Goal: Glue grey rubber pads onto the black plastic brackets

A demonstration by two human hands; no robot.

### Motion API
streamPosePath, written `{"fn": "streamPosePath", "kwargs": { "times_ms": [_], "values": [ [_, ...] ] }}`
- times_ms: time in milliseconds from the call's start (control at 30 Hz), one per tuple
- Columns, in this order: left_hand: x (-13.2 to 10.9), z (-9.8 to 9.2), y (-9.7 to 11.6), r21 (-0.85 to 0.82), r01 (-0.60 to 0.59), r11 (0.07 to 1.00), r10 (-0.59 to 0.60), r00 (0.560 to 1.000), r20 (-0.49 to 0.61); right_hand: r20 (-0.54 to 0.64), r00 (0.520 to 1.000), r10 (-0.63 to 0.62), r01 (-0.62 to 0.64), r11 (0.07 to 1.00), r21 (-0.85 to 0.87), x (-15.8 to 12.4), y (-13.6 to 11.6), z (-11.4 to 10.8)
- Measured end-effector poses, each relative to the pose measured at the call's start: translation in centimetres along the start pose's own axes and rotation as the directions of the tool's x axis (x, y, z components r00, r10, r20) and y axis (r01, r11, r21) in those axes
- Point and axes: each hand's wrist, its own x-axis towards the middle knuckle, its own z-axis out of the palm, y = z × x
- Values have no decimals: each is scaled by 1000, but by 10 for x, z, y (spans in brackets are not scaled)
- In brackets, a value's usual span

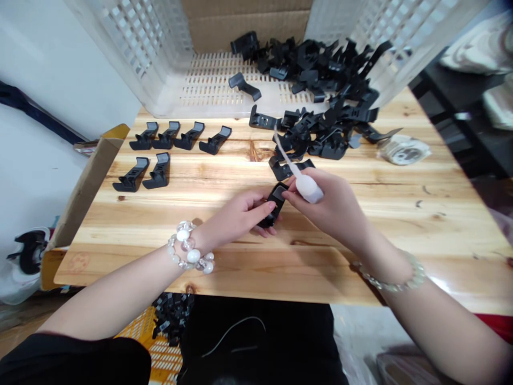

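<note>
Near the middle of the wooden table, my left hand (251,213) grips a black plastic part (276,204), thumb on top and fingers beneath it. My right hand (326,200) holds a small white bottle (308,188) with a long thin nozzle (285,153) that points up and away. The right thumb and a fingertip touch the upper end of the same black part. To the left, several similar black parts (160,171) stand in two rows. Behind my hands lies a loose heap of black parts (331,128).
A white crate (168,101) lies at the back, with more black parts spilling from it. A roll of tape (404,149) is at the right. Below the table's front edge, a yellow basket (160,353) holds small black pieces.
</note>
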Motion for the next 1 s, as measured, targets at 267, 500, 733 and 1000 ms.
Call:
{"fn": "streamPosePath", "kwargs": {
  "times_ms": [267,500,733,1000],
  "values": [
    [1,0,-1,-7,-10,1000,10,1000,0,-35,999,4,-5,999,-33,-1,0,3],
    [-1,0,-1,34,-15,999,16,1000,-13,-44,998,51,-47,994,98,1,6,6],
    [-3,2,-3,0,-72,997,72,997,-39,7,996,88,-87,966,242,0,4,6],
    [0,0,3,-113,-34,993,24,996,-88,104,984,144,-174,894,412,-3,-5,1]
  ]
}}
